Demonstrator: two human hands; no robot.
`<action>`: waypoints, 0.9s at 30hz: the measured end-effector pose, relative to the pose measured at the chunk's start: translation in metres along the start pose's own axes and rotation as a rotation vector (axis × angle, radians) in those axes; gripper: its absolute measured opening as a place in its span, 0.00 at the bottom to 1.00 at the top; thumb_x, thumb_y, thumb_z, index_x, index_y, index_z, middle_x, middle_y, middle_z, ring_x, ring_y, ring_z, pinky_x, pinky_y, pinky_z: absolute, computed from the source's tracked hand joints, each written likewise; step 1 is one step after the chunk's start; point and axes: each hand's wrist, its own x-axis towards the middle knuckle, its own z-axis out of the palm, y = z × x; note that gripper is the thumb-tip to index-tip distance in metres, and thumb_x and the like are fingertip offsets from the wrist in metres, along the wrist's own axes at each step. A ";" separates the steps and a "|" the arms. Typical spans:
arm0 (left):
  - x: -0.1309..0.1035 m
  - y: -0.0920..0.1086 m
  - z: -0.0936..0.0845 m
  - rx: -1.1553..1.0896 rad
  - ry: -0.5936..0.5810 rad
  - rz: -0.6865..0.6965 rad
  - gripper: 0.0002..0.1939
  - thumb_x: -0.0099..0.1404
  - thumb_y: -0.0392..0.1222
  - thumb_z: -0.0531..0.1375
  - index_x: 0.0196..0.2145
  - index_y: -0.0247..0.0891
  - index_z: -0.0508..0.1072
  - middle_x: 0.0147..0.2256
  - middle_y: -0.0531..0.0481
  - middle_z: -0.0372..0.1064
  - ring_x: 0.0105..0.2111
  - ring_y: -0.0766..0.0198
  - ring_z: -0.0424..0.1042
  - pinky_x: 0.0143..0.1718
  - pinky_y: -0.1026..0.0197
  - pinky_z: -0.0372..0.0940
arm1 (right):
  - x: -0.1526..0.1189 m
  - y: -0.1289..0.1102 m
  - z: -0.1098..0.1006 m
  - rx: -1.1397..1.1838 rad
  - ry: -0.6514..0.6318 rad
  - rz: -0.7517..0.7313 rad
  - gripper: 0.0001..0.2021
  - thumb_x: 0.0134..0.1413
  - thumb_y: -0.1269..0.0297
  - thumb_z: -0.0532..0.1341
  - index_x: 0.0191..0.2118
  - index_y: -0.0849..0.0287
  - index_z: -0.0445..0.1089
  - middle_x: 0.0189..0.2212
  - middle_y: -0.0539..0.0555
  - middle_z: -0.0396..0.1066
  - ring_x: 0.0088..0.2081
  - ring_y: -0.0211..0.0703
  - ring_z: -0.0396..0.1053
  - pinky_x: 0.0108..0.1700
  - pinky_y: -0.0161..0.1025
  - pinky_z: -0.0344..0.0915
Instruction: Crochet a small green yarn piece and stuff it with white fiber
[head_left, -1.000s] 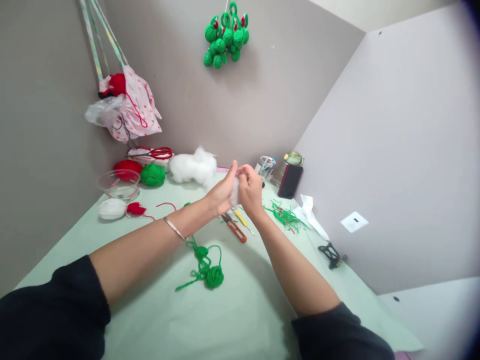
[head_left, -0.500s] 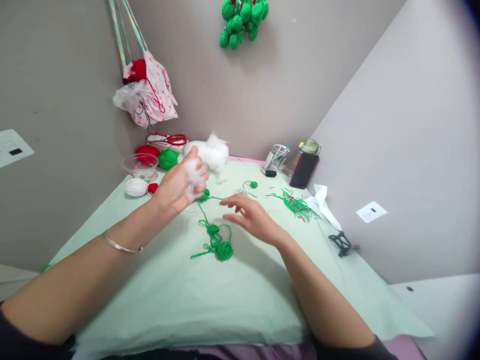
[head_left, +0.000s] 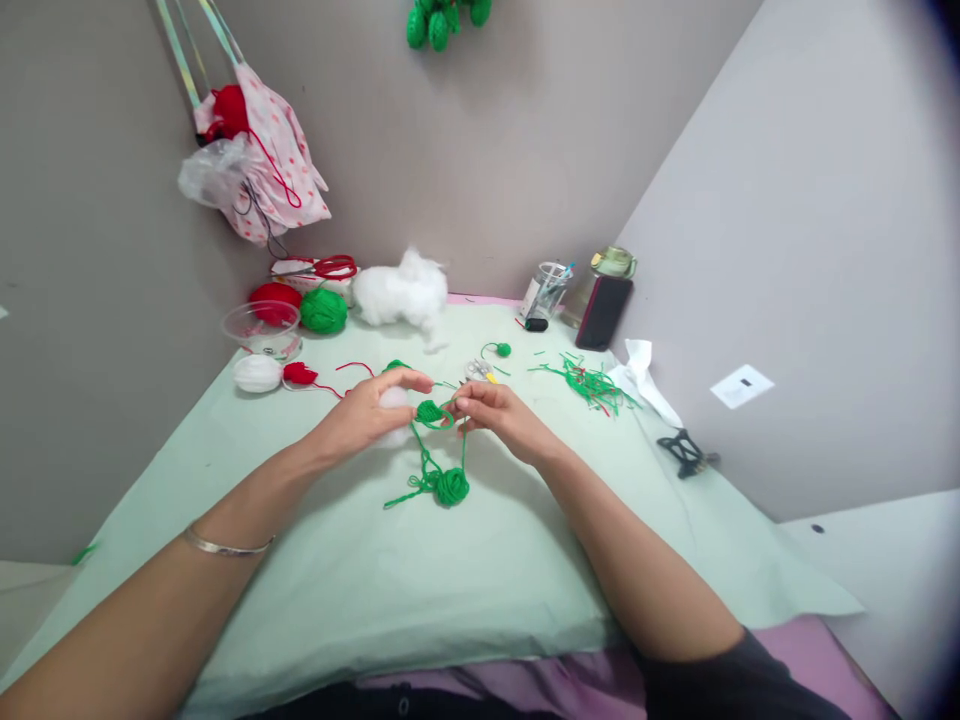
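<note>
A tuft of white stuffing (head_left: 392, 402) lies in the palm of my left hand (head_left: 367, 410), whose curled fingers keep it there. My left fingertips reach to a small green crocheted piece (head_left: 430, 411) between the two hands, its edge showing a loop of yarn. Fingers pinched, my right hand (head_left: 495, 412) holds that piece by its right side. Green yarn runs down from it to a small wound green yarn ball (head_left: 452, 486) on the table cloth. Loose loops of green yarn lie beside that ball.
Behind the hands sit a white stuffing heap (head_left: 401, 292), a green yarn ball (head_left: 324, 311) and a clear plastic tub (head_left: 262, 330). Cut green yarn scraps (head_left: 592, 385) lie right, near a leaning phone (head_left: 604, 313). A black stand (head_left: 684, 454) stands by the right edge.
My left hand has come down with the stuffing, toward my right hand. The green crocheted piece has been lifted off the cloth by my right hand. The view has tilted down slightly.
</note>
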 end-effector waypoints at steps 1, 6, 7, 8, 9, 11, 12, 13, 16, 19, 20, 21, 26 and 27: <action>-0.001 0.000 0.002 0.037 -0.009 -0.004 0.14 0.56 0.41 0.68 0.42 0.46 0.82 0.50 0.48 0.80 0.56 0.46 0.73 0.56 0.51 0.65 | 0.000 -0.001 0.000 0.044 0.014 0.003 0.19 0.59 0.43 0.66 0.36 0.57 0.72 0.37 0.55 0.80 0.40 0.43 0.79 0.43 0.41 0.75; -0.002 -0.004 0.014 0.138 0.015 -0.012 0.09 0.59 0.49 0.67 0.36 0.44 0.79 0.39 0.51 0.79 0.42 0.50 0.77 0.47 0.54 0.68 | -0.001 -0.005 0.003 0.189 0.080 0.009 0.21 0.53 0.42 0.71 0.34 0.56 0.71 0.34 0.53 0.79 0.38 0.42 0.78 0.42 0.40 0.74; -0.002 -0.006 0.016 0.148 0.031 -0.015 0.08 0.59 0.49 0.66 0.34 0.44 0.77 0.36 0.52 0.78 0.38 0.53 0.76 0.43 0.55 0.67 | -0.001 -0.006 0.004 0.212 0.089 0.011 0.21 0.53 0.42 0.71 0.34 0.56 0.71 0.34 0.53 0.79 0.37 0.42 0.78 0.42 0.40 0.74; -0.002 -0.008 0.018 0.157 0.048 -0.015 0.08 0.59 0.49 0.66 0.32 0.43 0.76 0.33 0.53 0.76 0.34 0.55 0.74 0.40 0.56 0.66 | -0.001 -0.006 0.006 0.235 0.098 0.014 0.22 0.53 0.41 0.70 0.35 0.56 0.71 0.34 0.52 0.79 0.36 0.41 0.78 0.42 0.40 0.74; -0.002 -0.010 0.020 0.165 0.064 -0.012 0.08 0.60 0.49 0.65 0.32 0.43 0.75 0.32 0.54 0.74 0.32 0.57 0.72 0.38 0.57 0.65 | -0.001 -0.007 0.008 0.260 0.106 0.017 0.22 0.53 0.40 0.70 0.35 0.56 0.71 0.34 0.52 0.79 0.35 0.41 0.78 0.42 0.41 0.74; -0.003 -0.012 0.024 0.173 0.090 -0.002 0.07 0.62 0.48 0.63 0.32 0.43 0.73 0.32 0.55 0.72 0.31 0.59 0.70 0.37 0.58 0.64 | 0.000 -0.006 0.012 0.303 0.120 0.020 0.22 0.53 0.40 0.70 0.36 0.55 0.71 0.33 0.51 0.79 0.34 0.39 0.77 0.44 0.42 0.74; -0.004 -0.013 0.026 0.174 0.099 0.003 0.07 0.62 0.47 0.63 0.33 0.43 0.72 0.33 0.55 0.72 0.31 0.59 0.70 0.37 0.58 0.64 | 0.000 -0.005 0.013 0.317 0.126 0.020 0.22 0.52 0.41 0.72 0.36 0.55 0.71 0.33 0.50 0.78 0.33 0.39 0.77 0.45 0.42 0.74; -0.005 -0.014 0.028 0.174 0.104 0.006 0.07 0.62 0.47 0.63 0.34 0.43 0.72 0.33 0.54 0.72 0.32 0.59 0.70 0.36 0.58 0.64 | 0.001 -0.005 0.015 0.323 0.132 0.019 0.22 0.50 0.43 0.73 0.36 0.56 0.71 0.32 0.50 0.78 0.33 0.39 0.76 0.45 0.42 0.74; -0.007 -0.013 0.031 0.176 0.102 0.012 0.09 0.62 0.48 0.64 0.37 0.43 0.71 0.35 0.54 0.72 0.33 0.59 0.71 0.36 0.58 0.64 | 0.002 -0.001 0.016 0.309 0.153 0.007 0.20 0.46 0.49 0.76 0.35 0.57 0.72 0.31 0.49 0.78 0.32 0.36 0.74 0.43 0.39 0.72; -0.008 -0.013 0.033 0.179 0.096 0.025 0.10 0.61 0.49 0.65 0.37 0.43 0.71 0.38 0.53 0.72 0.36 0.57 0.72 0.38 0.57 0.66 | 0.002 0.001 0.016 0.282 0.163 -0.005 0.18 0.46 0.53 0.77 0.35 0.57 0.74 0.33 0.49 0.77 0.32 0.35 0.72 0.41 0.38 0.71; -0.007 -0.013 0.034 0.180 0.091 0.030 0.10 0.61 0.49 0.65 0.36 0.43 0.71 0.37 0.53 0.73 0.37 0.57 0.72 0.39 0.57 0.66 | 0.002 0.001 0.015 0.274 0.163 -0.008 0.17 0.46 0.53 0.76 0.35 0.57 0.74 0.32 0.49 0.77 0.31 0.35 0.71 0.41 0.38 0.70; -0.007 -0.014 0.034 0.182 0.089 0.034 0.09 0.62 0.49 0.65 0.35 0.43 0.71 0.37 0.53 0.73 0.37 0.57 0.72 0.40 0.56 0.66 | 0.002 0.000 0.015 0.265 0.162 -0.009 0.17 0.47 0.53 0.75 0.35 0.57 0.74 0.31 0.48 0.76 0.31 0.34 0.70 0.39 0.37 0.70; -0.004 -0.017 0.031 0.186 0.154 0.071 0.08 0.63 0.48 0.63 0.32 0.44 0.69 0.44 0.49 0.76 0.46 0.52 0.74 0.52 0.52 0.65 | -0.001 -0.005 0.013 0.170 0.099 0.035 0.19 0.46 0.56 0.76 0.43 0.55 0.75 0.33 0.47 0.77 0.24 0.31 0.64 0.27 0.33 0.61; -0.004 -0.018 0.030 0.186 0.168 0.076 0.08 0.63 0.48 0.63 0.33 0.44 0.69 0.45 0.49 0.76 0.48 0.52 0.74 0.54 0.51 0.65 | -0.002 -0.006 0.011 0.139 0.075 0.047 0.17 0.46 0.57 0.75 0.42 0.56 0.76 0.30 0.47 0.76 0.23 0.31 0.62 0.25 0.33 0.58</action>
